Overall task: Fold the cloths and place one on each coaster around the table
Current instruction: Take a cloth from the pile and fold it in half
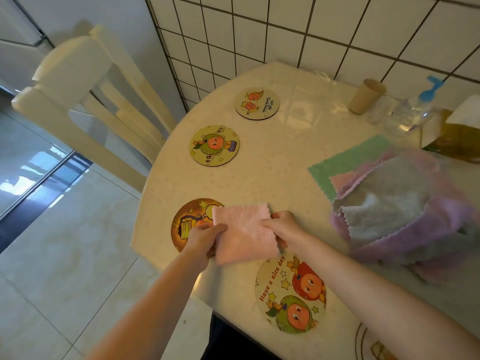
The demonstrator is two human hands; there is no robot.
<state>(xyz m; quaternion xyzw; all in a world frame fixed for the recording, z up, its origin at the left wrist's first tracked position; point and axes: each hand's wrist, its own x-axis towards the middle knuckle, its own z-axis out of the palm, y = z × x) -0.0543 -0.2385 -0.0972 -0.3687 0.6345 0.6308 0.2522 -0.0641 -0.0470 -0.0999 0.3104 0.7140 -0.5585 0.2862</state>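
Cloth in hand: a folded pink fleece cloth with zigzag edges (245,233) is held just above the cream round bench (259,178), between two coasters and overlapping the edge of the dark orange round coaster (191,224).
Left hand: the left hand (204,239) pinches the cloth's left edge, fingers curled over it.
Right hand: the right hand (281,229) grips the right edge, fingers closed on the fabric.
Done so far: this one cloth looks folded; no coaster carries a cloth yet.
Left to do: four coasters show bare: the dark orange one, the "Have a nice day" cartoon coaster (291,294), the yellow-green cartoon coaster (214,145) and the small pale cartoon coaster (257,103).
Stock: a loose pile of unfolded cloths (394,203), grey, lilac, pink and green, lies well to the right.
Hard to tell: the pile is blurred, so its count is unclear; whether a fifth coaster sits at the cut-off lower right cannot be told.
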